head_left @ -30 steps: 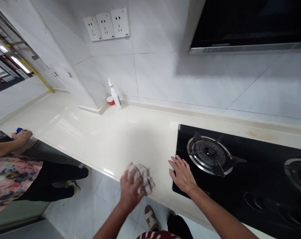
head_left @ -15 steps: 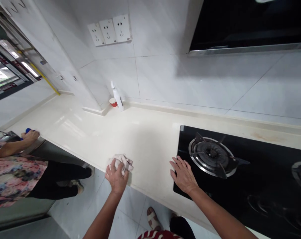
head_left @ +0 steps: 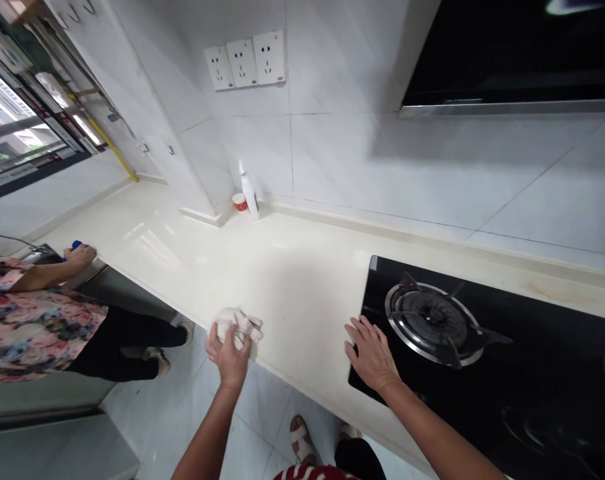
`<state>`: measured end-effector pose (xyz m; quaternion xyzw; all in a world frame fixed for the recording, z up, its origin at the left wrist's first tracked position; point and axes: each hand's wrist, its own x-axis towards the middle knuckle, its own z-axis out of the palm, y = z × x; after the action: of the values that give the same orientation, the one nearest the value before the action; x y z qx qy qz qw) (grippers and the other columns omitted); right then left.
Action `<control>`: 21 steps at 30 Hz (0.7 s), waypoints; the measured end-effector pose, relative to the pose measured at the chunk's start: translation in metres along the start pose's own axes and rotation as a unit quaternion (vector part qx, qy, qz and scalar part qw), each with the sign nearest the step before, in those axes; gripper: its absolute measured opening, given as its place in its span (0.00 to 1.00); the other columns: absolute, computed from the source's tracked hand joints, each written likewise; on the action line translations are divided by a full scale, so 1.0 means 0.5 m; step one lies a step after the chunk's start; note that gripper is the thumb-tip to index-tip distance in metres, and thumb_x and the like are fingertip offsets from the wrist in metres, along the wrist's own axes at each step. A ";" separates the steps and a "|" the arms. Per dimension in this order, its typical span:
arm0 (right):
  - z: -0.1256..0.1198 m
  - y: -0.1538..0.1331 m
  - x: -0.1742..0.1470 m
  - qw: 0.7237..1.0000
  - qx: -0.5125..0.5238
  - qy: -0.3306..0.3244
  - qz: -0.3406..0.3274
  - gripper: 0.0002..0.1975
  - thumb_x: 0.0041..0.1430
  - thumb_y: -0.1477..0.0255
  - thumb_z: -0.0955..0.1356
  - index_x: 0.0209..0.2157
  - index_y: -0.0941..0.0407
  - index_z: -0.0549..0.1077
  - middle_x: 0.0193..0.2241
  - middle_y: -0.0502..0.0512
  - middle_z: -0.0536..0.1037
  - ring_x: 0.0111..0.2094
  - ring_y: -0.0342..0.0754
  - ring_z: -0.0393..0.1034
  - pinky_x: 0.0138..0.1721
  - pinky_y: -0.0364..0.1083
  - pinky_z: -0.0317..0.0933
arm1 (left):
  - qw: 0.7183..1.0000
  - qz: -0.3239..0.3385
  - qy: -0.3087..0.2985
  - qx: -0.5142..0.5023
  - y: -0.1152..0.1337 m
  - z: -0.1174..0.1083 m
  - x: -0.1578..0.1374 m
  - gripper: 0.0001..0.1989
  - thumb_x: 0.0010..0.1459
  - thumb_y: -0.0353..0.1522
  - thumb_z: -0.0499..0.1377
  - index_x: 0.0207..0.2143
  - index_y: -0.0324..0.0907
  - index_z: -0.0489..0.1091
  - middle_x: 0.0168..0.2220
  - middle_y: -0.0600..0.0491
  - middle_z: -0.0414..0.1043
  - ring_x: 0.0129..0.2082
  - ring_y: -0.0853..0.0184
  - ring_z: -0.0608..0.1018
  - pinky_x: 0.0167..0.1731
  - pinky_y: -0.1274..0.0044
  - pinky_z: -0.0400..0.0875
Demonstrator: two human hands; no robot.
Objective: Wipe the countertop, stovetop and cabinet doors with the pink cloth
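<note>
A crumpled whitish cloth [head_left: 240,321] lies on the cream countertop [head_left: 287,280], close to its front edge. My left hand [head_left: 230,353] grips it from above, fingers curled over the fabric and pressing it to the surface. Flat on the front left corner of the black gas hob [head_left: 482,407] rests my right hand [head_left: 372,353], its fingers spread and holding nothing. Its fingertips reach over the hob's left edge, just beside the burner [head_left: 435,320].
Against the back wall stand a white spray bottle [head_left: 250,193] and a small red-and-white cup [head_left: 239,202]. At the left, another person [head_left: 37,320] in a floral top holds something blue near the sink. A black range hood [head_left: 512,60] hangs above the hob.
The camera view has shifted, so the scene sits further right. My left hand and the cloth have slid slightly left along the counter. My right hand stays on the hob's corner.
</note>
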<state>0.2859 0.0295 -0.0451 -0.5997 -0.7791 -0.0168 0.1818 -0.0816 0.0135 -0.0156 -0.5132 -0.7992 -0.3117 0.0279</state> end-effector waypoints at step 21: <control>0.010 0.009 -0.009 1.000 0.004 0.009 -0.012 0.21 0.68 0.67 0.60 0.56 0.57 0.74 0.61 0.61 0.71 0.69 0.56 0.52 0.66 0.60 0.47 | 0.942 -0.240 -0.021 -0.233 0.122 0.059 -0.284 0.27 0.48 0.32 0.65 0.52 0.45 0.64 0.56 0.44 0.54 0.56 0.55 0.71 0.58 0.60 0.69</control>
<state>0.2900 0.0277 -0.0520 -0.5891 -0.7848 -0.0212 0.1912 0.0447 -0.0676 -0.0624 -0.3043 -0.8044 -0.4756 -0.1845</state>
